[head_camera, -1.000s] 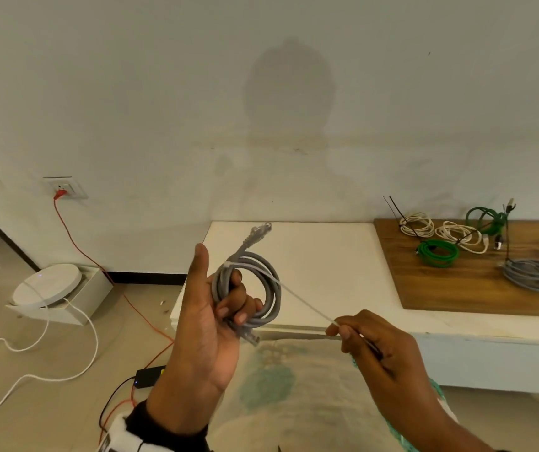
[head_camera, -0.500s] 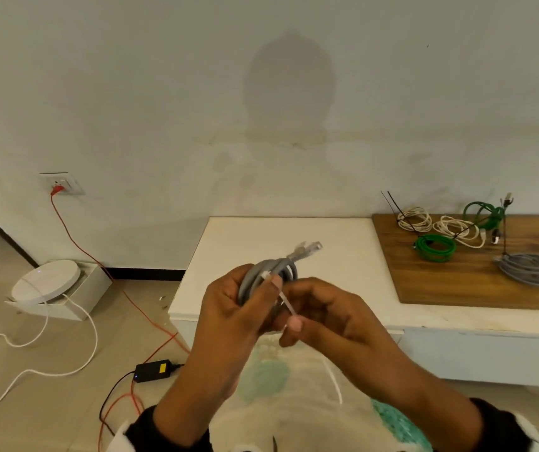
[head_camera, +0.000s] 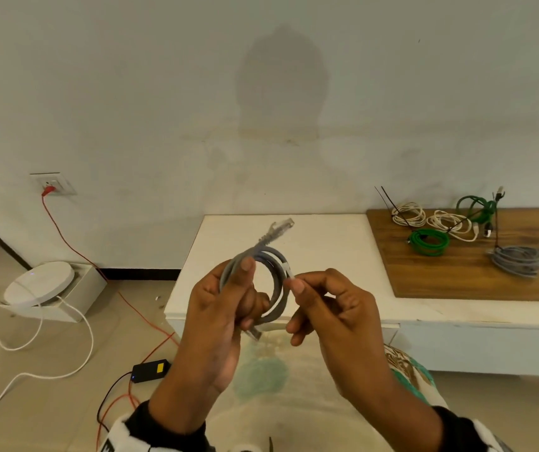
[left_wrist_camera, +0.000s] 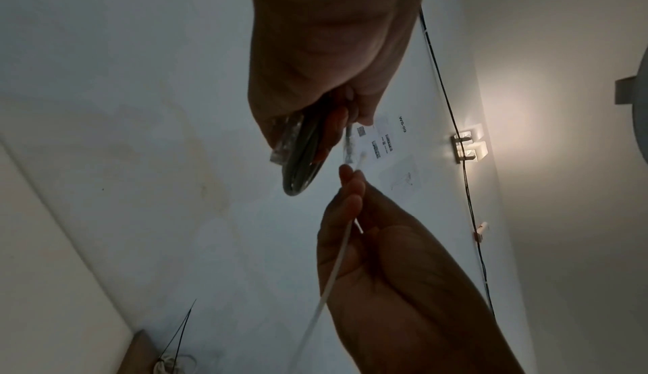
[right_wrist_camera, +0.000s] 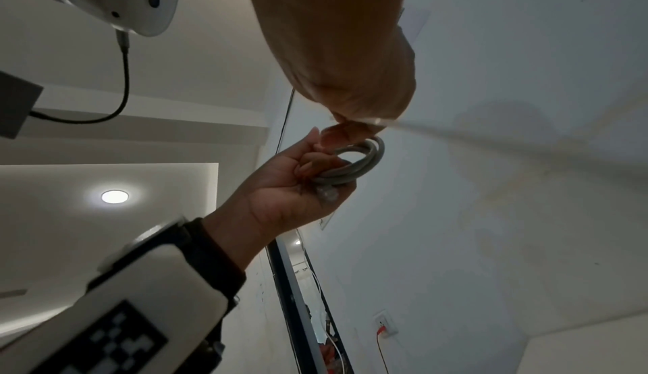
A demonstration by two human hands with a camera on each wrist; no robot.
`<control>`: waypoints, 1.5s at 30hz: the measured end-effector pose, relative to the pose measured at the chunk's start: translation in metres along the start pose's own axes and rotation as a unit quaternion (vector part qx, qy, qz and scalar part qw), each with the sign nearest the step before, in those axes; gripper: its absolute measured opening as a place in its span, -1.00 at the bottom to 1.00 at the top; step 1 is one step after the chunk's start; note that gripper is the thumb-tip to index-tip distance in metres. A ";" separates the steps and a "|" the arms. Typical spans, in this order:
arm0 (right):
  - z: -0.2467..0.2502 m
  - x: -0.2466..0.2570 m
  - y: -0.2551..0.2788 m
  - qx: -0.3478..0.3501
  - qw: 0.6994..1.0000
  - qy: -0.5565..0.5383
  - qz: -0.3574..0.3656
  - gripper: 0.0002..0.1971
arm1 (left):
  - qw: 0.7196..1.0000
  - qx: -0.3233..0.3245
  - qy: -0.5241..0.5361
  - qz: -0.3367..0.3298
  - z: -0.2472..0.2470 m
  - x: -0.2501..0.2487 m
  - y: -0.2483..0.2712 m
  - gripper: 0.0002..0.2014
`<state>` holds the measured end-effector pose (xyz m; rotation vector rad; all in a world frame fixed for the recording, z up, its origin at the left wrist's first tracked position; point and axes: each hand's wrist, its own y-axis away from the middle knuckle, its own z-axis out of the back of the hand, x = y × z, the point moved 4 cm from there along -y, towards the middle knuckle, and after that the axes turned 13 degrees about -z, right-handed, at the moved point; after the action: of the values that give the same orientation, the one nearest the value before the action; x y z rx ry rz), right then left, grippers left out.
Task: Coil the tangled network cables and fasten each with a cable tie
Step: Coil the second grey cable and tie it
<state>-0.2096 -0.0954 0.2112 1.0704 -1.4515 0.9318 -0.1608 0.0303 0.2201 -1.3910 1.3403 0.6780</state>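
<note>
A grey network cable [head_camera: 276, 282], wound into a small coil, is held up in front of me. My left hand [head_camera: 248, 288] grips the coil's left side, thumb on top, and one plug [head_camera: 279, 228] sticks up. My right hand [head_camera: 295, 283] pinches a white cable tie [head_camera: 289, 272] against the coil's right side. In the left wrist view the cable tie [left_wrist_camera: 336, 255] runs down through the right hand [left_wrist_camera: 368, 241], just below the coil [left_wrist_camera: 301, 158]. From the right wrist the coil [right_wrist_camera: 354, 163] shows in the left hand [right_wrist_camera: 287, 186].
A white bench [head_camera: 310, 249] stands ahead with a wooden board [head_camera: 473, 275] on its right. On the board lie white coils [head_camera: 408, 215], a green coil [head_camera: 428, 241], a grey coil [head_camera: 517, 257] and black ties [head_camera: 383, 197]. A round white device [head_camera: 39, 282] and a black adapter [head_camera: 150, 370] sit on the floor.
A second ago my right hand held the tie stretched out to the lower right. It has come back to the coil and now pinches the tie at the coil's right side.
</note>
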 end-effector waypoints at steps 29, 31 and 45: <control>-0.012 -0.002 0.015 0.083 0.921 -0.213 -0.315 -0.75 | 0.959 0.031 -0.245 -0.139 -0.014 0.000 0.010 -0.46; -0.010 -0.003 0.013 0.072 0.926 -0.195 -0.316 -0.71 | 0.970 0.027 -0.216 -0.113 -0.016 0.004 0.012 -0.53; -0.001 -0.004 0.010 0.067 0.943 -0.155 -0.286 -0.88 | 0.985 -0.014 -0.165 -0.042 -0.019 0.010 0.007 -0.67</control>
<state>-0.2182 -0.0907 0.2074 1.6842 -1.2190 0.4577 -0.1700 0.0110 0.2149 -1.2834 1.0098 0.8322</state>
